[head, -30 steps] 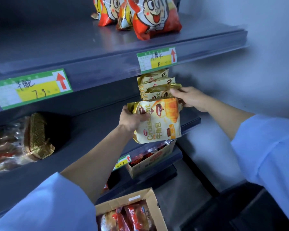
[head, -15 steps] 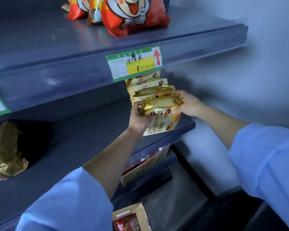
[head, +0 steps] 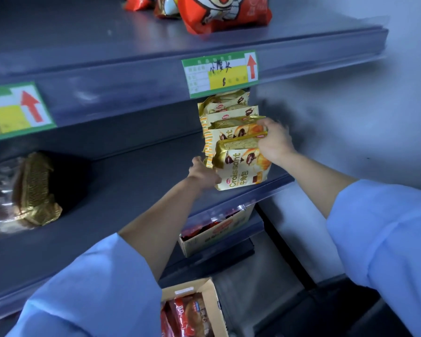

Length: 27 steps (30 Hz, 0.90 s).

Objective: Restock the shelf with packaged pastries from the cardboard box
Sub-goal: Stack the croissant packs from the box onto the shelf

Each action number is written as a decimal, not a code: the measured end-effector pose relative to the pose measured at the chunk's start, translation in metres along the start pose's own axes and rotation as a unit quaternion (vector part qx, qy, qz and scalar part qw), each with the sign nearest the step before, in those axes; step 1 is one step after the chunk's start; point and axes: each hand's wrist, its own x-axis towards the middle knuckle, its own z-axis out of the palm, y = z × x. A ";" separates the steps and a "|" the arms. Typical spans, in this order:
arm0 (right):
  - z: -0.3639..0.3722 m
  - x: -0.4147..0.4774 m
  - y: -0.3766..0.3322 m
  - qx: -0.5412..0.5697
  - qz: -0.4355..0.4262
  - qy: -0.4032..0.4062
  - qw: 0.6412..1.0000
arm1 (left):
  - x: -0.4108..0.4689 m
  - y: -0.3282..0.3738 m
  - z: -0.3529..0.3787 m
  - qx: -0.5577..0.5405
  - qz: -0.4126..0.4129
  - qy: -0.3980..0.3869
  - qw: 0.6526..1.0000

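Note:
A row of gold and cream croissant packs [head: 229, 113] stands upright at the right end of the middle shelf [head: 136, 181]. The front croissant pack [head: 241, 169] sits near the shelf's front edge. My left hand [head: 202, 173] grips its lower left side. My right hand [head: 275, 139] pinches its top right corner, beside the pack behind it. Below, at the bottom middle, an open cardboard box [head: 212, 297] holds red packaged pastries [head: 187, 317].
Red cartoon snack bags [head: 219, 13] stand on the top shelf. A gold-ended clear bread bag [head: 32, 190] lies at the left of the middle shelf. A second box [head: 216, 234] with red packs sits on the lower shelf. Green price tags [head: 220, 72] hang on the shelf edge.
The front croissant pack went from held in the air before the shelf to standing upright on it at the front of the row. Both hands stayed on it. The camera swung slightly.

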 end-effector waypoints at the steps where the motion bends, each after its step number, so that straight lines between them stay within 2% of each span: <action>1: 0.000 -0.006 -0.007 -0.013 -0.007 -0.004 1.000 | -0.008 -0.002 -0.005 0.004 0.001 0.003 1.000; 8: 0.029 -0.049 -0.075 0.032 -0.072 -0.041 0.996 | -0.056 -0.040 -0.061 0.003 0.023 0.041 0.999; 13: 0.069 -0.084 -0.130 0.100 -0.114 -0.139 0.979 | -0.089 -0.090 -0.125 -0.014 -0.003 0.090 0.996; 17: 0.096 -0.116 -0.170 0.113 -0.132 -0.222 0.960 | -0.114 -0.133 -0.171 -0.078 -0.027 0.139 0.987; 22: 0.119 -0.175 -0.192 0.018 -0.150 -0.394 0.907 | -0.151 -0.178 -0.194 -0.095 -0.070 0.126 0.985; 25: 0.136 -0.210 -0.184 -0.064 -0.137 -0.448 0.881 | -0.164 -0.209 -0.185 -0.051 -0.110 0.058 0.991; 27: 0.154 -0.231 -0.172 -0.079 -0.108 -0.476 0.869 | -0.166 -0.234 -0.176 -0.012 -0.132 0.029 0.991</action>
